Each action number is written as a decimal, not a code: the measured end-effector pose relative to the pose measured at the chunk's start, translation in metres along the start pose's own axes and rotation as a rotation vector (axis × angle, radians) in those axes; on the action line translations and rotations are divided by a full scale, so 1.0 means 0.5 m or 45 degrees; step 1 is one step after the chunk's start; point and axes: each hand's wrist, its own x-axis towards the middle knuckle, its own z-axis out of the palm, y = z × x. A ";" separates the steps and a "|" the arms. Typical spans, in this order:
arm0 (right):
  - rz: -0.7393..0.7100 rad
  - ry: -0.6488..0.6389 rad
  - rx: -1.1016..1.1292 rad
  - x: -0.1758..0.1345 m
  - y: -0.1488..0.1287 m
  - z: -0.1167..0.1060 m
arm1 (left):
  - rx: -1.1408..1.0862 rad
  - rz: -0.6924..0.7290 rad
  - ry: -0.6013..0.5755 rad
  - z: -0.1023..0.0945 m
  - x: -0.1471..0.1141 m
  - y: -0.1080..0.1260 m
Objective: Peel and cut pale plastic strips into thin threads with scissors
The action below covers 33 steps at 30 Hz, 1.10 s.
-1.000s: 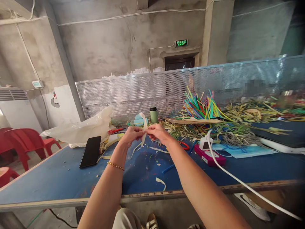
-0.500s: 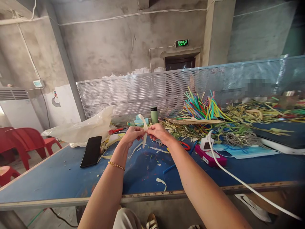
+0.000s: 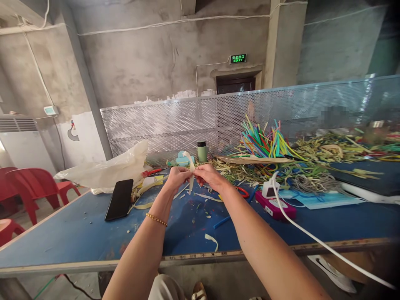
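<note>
Both my hands meet above the middle of the blue table [image 3: 181, 233], pinching a pale strip [image 3: 191, 183] that looks like dried husk or leaf. My left hand [image 3: 178, 177] is closed on it from the left, wrist in a gold bead bracelet. From the right, my right hand [image 3: 208, 176] closes on the same strip, fingertips almost touching the left ones. One end of the strip curls up above the fingers and the other hangs below. The exact fold between the fingertips is hidden. Small pale scraps [image 3: 211, 241] lie on the table below.
A black phone [image 3: 119, 200] and a plastic bag [image 3: 109, 166] lie left. Behind the hands stands a green bottle [image 3: 202, 151]. At right are colourful pipe cleaners [image 3: 265, 139], dried husk strips [image 3: 331, 146], a magenta box [image 3: 275, 207], a white cable [image 3: 306, 235] and a blue face mask [image 3: 321, 199].
My left hand and forearm have shifted slightly right, closer to my right hand. The pale strip stays pinched between them, its lower end showing less.
</note>
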 end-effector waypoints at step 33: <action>-0.416 0.215 0.375 -0.052 -0.077 -0.120 | 0.331 -0.589 -0.068 -0.083 0.013 -0.066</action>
